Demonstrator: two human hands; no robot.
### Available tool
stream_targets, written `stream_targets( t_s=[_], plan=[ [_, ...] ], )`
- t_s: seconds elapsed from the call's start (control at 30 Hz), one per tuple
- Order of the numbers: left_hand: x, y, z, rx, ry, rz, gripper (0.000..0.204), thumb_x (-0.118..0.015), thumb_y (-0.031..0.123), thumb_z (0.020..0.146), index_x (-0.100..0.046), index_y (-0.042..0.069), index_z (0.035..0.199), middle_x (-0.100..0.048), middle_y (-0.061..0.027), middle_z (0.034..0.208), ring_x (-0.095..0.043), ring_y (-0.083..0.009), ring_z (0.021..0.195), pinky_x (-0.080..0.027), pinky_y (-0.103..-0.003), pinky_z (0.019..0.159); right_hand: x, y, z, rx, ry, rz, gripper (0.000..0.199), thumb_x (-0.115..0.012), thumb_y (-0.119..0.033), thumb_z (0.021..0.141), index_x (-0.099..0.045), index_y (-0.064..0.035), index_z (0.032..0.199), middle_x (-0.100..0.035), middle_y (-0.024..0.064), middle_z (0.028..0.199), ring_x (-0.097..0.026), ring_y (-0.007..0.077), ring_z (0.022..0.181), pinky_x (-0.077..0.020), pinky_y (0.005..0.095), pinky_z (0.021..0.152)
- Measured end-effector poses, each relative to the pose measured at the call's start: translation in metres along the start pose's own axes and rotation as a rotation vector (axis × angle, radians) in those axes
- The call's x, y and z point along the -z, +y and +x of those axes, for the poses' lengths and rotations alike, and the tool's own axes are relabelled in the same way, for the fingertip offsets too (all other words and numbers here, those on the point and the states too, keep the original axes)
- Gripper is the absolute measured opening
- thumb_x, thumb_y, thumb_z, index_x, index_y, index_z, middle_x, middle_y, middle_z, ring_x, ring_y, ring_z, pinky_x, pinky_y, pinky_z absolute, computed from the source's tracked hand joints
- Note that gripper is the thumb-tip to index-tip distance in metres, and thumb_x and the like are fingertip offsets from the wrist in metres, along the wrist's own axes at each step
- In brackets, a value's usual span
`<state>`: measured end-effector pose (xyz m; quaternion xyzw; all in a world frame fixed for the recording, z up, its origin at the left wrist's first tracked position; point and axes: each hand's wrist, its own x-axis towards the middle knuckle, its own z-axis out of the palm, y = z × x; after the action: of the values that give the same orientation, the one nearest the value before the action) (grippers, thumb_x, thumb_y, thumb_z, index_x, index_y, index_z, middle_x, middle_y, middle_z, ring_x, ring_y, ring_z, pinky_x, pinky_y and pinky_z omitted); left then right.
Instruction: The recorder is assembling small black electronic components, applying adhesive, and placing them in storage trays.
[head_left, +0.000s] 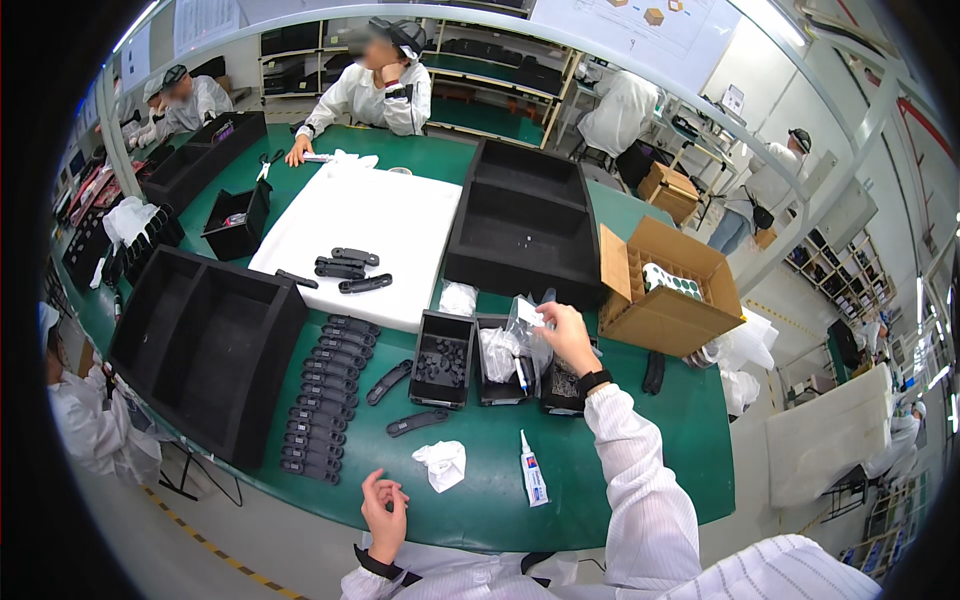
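My right hand pinches the edge of a clear plastic bag above a row of small black bins. The middle bin holds crumpled clear plastic and a small tube; the left bin holds small black pieces. My left hand hovers by the table's near edge, empty, its fingers loosely curled and apart. A white crumpled cloth lies just beyond it. Right of the cloth lies a white and blue glue tube. Two black handle-like parts lie nearby, one a curved bar.
A column of several black parts lies left of the bins, beside a large black tray. Another tray stands behind the bins, next to a white foam sheet. An open cardboard box stands right. A co-worker sits across the table.
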<state>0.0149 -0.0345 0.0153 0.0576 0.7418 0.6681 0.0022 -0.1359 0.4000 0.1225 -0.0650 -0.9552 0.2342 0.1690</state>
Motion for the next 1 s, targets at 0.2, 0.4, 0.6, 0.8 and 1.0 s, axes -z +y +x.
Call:
stream_targets(
  t_s=[0.2, 0.4, 0.6, 0.8, 1.0],
  plan=[
    [-0.002, 0.001, 0.001, -0.024, 0.012, 0.027, 0.034, -0.053, -0.004, 0.094, -0.043, -0.005, 0.127, -0.061, -0.0111, 0.089, -0.064, -0.0134, 0.067, -0.051, -0.024, 0.058, -0.013, -0.003, -0.02, 0.147, -0.144, -0.086, 0.045, -0.073, -0.03, 0.083, -0.058, -0.0059, 0.118, -0.069, 0.0132, 0.1, -0.061, 0.0318, 0.102, -0.0316, 0.0446, 0.1],
    [-0.002, 0.005, -0.001, -0.01, 0.018, 0.049, 0.034, -0.053, -0.005, 0.094, -0.044, -0.005, 0.126, -0.062, -0.011, 0.088, -0.064, -0.0135, 0.067, -0.051, -0.024, 0.058, -0.023, 0.01, -0.007, 0.099, -0.129, -0.339, 0.015, -0.056, -0.011, 0.089, -0.066, -0.0045, 0.099, -0.069, 0.0149, 0.093, -0.063, 0.0313, 0.098, -0.034, 0.049, 0.102],
    [-0.005, 0.0, 0.0, -0.018, 0.022, 0.077, 0.032, -0.054, -0.004, 0.094, -0.046, -0.005, 0.124, -0.063, -0.011, 0.088, -0.065, -0.0136, 0.067, -0.051, -0.024, 0.059, -0.005, 0.012, 0.016, 0.106, -0.468, -0.526, 0.049, -0.084, -0.034, 0.063, -0.073, -0.0034, 0.101, -0.066, 0.0157, 0.11, -0.052, 0.0309, 0.118, -0.0288, 0.0497, 0.107],
    [-0.003, 0.004, 0.002, -0.026, 0.04, 0.106, 0.031, -0.054, -0.004, 0.093, -0.047, -0.005, 0.123, -0.063, -0.011, 0.088, -0.066, -0.014, 0.067, -0.052, -0.024, 0.059, -0.01, -0.078, 0.064, 0.28, 0.131, -0.191, 0.022, -0.076, -0.022, 0.075, -0.07, -0.0046, 0.086, -0.069, 0.0088, 0.095, -0.061, 0.0286, 0.1, -0.0394, 0.0434, 0.094],
    [-0.003, 0.0, -0.002, -0.014, 0.122, 0.096, 0.029, -0.055, -0.004, 0.092, -0.049, -0.005, 0.121, -0.064, -0.0107, 0.086, -0.067, -0.0151, 0.068, -0.053, -0.025, 0.06, -0.123, -0.068, 0.101, 0.276, -0.155, -0.012, 0.011, -0.067, -0.014, 0.075, -0.077, -0.0148, 0.079, -0.07, 0.0147, 0.09, -0.069, 0.0318, 0.09, -0.0543, 0.0415, 0.082]
  ],
)
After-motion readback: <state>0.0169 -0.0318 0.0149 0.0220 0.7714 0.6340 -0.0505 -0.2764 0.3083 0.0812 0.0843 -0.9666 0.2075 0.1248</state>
